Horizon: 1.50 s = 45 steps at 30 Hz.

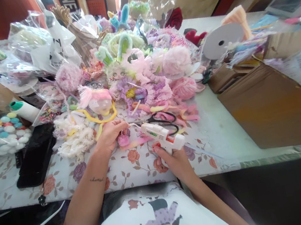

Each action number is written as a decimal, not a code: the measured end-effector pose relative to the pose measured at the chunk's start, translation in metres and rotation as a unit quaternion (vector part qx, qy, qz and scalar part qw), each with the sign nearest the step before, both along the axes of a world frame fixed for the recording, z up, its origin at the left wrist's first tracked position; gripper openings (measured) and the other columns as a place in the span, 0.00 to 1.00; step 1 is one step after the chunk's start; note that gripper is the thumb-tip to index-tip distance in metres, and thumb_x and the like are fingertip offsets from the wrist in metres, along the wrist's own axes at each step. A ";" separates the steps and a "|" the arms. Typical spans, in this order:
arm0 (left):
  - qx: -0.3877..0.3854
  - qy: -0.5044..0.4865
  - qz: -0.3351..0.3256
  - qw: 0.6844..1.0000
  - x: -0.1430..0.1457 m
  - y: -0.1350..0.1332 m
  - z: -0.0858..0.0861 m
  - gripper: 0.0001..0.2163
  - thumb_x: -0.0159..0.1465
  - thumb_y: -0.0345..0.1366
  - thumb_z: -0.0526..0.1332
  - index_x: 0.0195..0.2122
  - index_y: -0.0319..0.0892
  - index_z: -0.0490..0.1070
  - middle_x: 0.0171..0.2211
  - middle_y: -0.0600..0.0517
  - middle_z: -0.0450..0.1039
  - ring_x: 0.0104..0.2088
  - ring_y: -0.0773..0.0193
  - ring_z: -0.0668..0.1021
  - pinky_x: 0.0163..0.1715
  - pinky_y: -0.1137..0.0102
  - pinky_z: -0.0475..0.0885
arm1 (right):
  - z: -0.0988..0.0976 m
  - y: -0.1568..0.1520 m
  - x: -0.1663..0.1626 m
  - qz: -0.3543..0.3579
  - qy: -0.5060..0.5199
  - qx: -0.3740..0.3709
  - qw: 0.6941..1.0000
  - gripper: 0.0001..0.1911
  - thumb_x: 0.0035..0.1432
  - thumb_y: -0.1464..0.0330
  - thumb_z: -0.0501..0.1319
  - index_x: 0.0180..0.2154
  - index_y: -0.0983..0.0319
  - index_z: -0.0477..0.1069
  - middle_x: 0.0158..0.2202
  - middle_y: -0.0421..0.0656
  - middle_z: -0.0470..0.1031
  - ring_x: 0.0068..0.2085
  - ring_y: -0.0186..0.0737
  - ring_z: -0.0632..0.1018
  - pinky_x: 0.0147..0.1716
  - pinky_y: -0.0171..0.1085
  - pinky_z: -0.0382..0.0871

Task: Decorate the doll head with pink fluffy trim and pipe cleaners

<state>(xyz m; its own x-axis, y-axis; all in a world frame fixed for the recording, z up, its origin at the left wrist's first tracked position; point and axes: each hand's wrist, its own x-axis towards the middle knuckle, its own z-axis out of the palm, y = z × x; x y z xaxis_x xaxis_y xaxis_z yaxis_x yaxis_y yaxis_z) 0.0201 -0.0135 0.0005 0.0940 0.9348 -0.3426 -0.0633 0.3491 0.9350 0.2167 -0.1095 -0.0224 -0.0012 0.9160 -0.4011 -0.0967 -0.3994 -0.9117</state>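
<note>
My right hand point(178, 162) is wrapped round the handle of a white hot glue gun point(155, 131). Its nozzle points left towards my left hand point(109, 135), and a clear glue stick point(200, 150) trails out of its back end. The fingers of my left hand are pinched together near the nozzle tip, on something small that I cannot make out. Just below those fingertips is a pink pompom point(123, 139). Black-handled scissors point(165, 117) lie behind the glue gun, beside pink and yellow fuzzy strips point(182, 112).
Yarn balls point(178, 61), a doll point(117, 73) and plastic bags heap up at the back. Left are a black phone point(36, 156), thread spool point(25, 111) and bag of coloured balls point(2, 131). A cardboard box point(280, 105) stands right, near a white reel point(222, 41).
</note>
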 end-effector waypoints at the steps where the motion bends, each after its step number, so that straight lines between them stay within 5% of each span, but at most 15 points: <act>1: -0.001 0.000 -0.001 1.000 0.000 0.000 0.000 0.07 0.45 0.34 0.64 0.16 0.39 0.67 0.15 0.54 0.65 0.18 0.72 0.63 0.19 0.73 0.53 | 0.000 0.000 0.000 0.000 0.004 -0.002 1.000 0.17 0.50 0.54 0.65 0.34 0.61 0.70 0.12 0.34 0.66 0.13 0.39 0.70 0.11 0.34 0.56; 9: 0.000 -0.008 -0.002 1.000 0.002 -0.001 0.004 0.09 0.45 0.35 0.65 0.15 0.39 0.66 0.16 0.54 0.65 0.18 0.72 0.63 0.18 0.74 0.53 | 0.007 0.001 -0.001 -0.013 0.006 0.000 1.000 0.18 0.50 0.55 0.65 0.36 0.62 0.72 0.12 0.34 0.66 0.14 0.40 0.70 0.12 0.34 0.57; 13: -0.025 0.005 -0.005 1.000 0.001 -0.001 0.003 0.10 0.45 0.37 0.66 0.17 0.39 0.67 0.16 0.55 0.64 0.17 0.73 0.62 0.17 0.74 0.52 | 0.013 0.007 0.017 -0.054 -0.026 0.050 0.997 0.17 0.48 0.57 0.67 0.34 0.63 0.75 0.21 0.39 0.75 0.16 0.35 0.71 0.16 0.34 0.61; 18: -0.018 0.008 -0.009 1.000 0.000 0.000 0.000 0.11 0.45 0.38 0.68 0.17 0.38 0.67 0.18 0.54 0.65 0.19 0.73 0.63 0.18 0.77 0.54 | 0.020 0.019 0.079 -0.164 -0.139 0.084 0.973 0.17 0.47 0.56 0.67 0.29 0.65 0.76 0.14 0.39 0.71 0.14 0.34 0.67 0.15 0.34 0.59; 22: -0.016 0.016 -0.003 1.000 0.001 0.000 0.001 0.11 0.44 0.39 0.68 0.17 0.38 0.68 0.17 0.54 0.65 0.19 0.72 0.64 0.18 0.76 0.55 | 0.023 0.038 0.145 -0.248 -0.259 0.135 0.924 0.18 0.48 0.56 0.66 0.32 0.66 0.76 0.16 0.40 0.73 0.16 0.35 0.69 0.17 0.34 0.63; 26: -0.014 0.018 0.000 1.000 0.002 0.000 0.002 0.11 0.43 0.39 0.68 0.17 0.38 0.69 0.18 0.54 0.65 0.19 0.71 0.64 0.18 0.76 0.55 | 0.016 0.066 0.201 -0.248 -0.364 0.120 0.890 0.20 0.49 0.55 0.62 0.34 0.66 0.75 0.26 0.47 0.77 0.21 0.39 0.74 0.19 0.37 0.68; 29: -0.019 0.016 0.001 1.000 0.002 0.000 0.002 0.12 0.42 0.41 0.68 0.16 0.38 0.69 0.17 0.54 0.64 0.19 0.72 0.63 0.17 0.76 0.55 | 0.007 0.086 0.226 -0.238 -0.412 0.104 0.873 0.16 0.47 0.57 0.63 0.26 0.65 0.73 0.21 0.46 0.74 0.23 0.42 0.75 0.23 0.39 0.68; 33: -0.025 0.013 0.000 1.000 0.003 0.000 0.004 0.12 0.41 0.40 0.68 0.15 0.38 0.68 0.17 0.55 0.64 0.19 0.72 0.63 0.18 0.76 0.54 | -0.003 0.105 0.235 -0.216 -0.474 0.096 0.848 0.14 0.46 0.58 0.62 0.22 0.64 0.71 0.19 0.46 0.72 0.32 0.49 0.77 0.32 0.41 0.68; 40: -0.013 0.000 -0.008 1.000 0.003 0.000 0.005 0.11 0.43 0.39 0.67 0.15 0.39 0.68 0.16 0.54 0.64 0.19 0.72 0.63 0.19 0.75 0.54 | 0.002 0.087 0.224 -0.172 -0.547 0.086 0.815 0.21 0.50 0.56 0.59 0.36 0.67 0.75 0.34 0.56 0.78 0.40 0.56 0.78 0.39 0.46 0.68; 45: -0.011 -0.004 -0.015 1.000 -0.001 0.001 0.001 0.10 0.46 0.37 0.67 0.16 0.38 0.68 0.17 0.54 0.65 0.20 0.72 0.64 0.21 0.74 0.55 | 0.019 0.044 0.202 -0.113 -0.689 0.041 0.715 0.22 0.55 0.54 0.55 0.33 0.66 0.76 0.33 0.61 0.78 0.37 0.62 0.78 0.34 0.49 0.67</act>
<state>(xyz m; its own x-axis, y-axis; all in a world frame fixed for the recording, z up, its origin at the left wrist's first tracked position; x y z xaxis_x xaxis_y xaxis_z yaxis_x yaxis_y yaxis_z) 0.0193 -0.0129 0.0017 0.1242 0.9235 -0.3629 -0.0598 0.3720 0.9263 0.4190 -0.0653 -0.0032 0.4944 0.8512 0.1762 0.8623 -0.4547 -0.2229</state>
